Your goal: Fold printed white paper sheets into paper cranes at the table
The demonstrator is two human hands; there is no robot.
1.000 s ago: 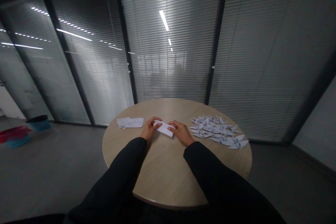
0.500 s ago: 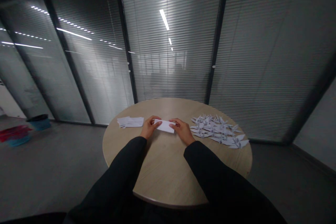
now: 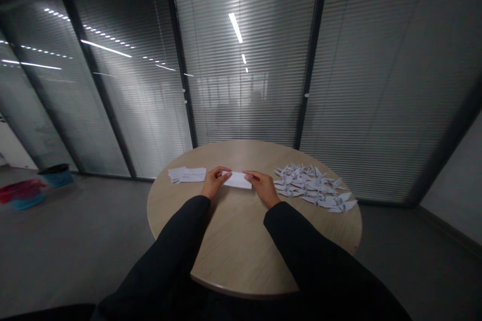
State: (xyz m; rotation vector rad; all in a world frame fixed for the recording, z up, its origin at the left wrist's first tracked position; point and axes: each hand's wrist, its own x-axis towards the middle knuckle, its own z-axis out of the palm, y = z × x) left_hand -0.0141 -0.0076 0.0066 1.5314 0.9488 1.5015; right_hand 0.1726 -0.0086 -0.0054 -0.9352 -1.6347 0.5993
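Observation:
A white sheet of paper [image 3: 237,180], wider than it is deep, is held between my two hands above the middle of the round table. My left hand [image 3: 215,183] pinches its left end, thumb on the near face and fingers along the back edge. At the other end, my right hand [image 3: 263,186] grips the paper the same way. Close to my right hand lies a cluster of folded white paper cranes [image 3: 311,185]. A small stack of white paper sheets [image 3: 192,175] rests left of my left hand.
The light wooden table [image 3: 244,256] has a rounded edge near my body. Behind it stands a glass partition with blinds [image 3: 244,110]. On the floor at far left are a blue bin with a red liner [image 3: 24,194] and a blue bin with a black liner [image 3: 56,174].
The paper has turned slightly, its right end rising a little so it sits more level. My right fingers have shifted slightly at that end; my left hand has barely moved.

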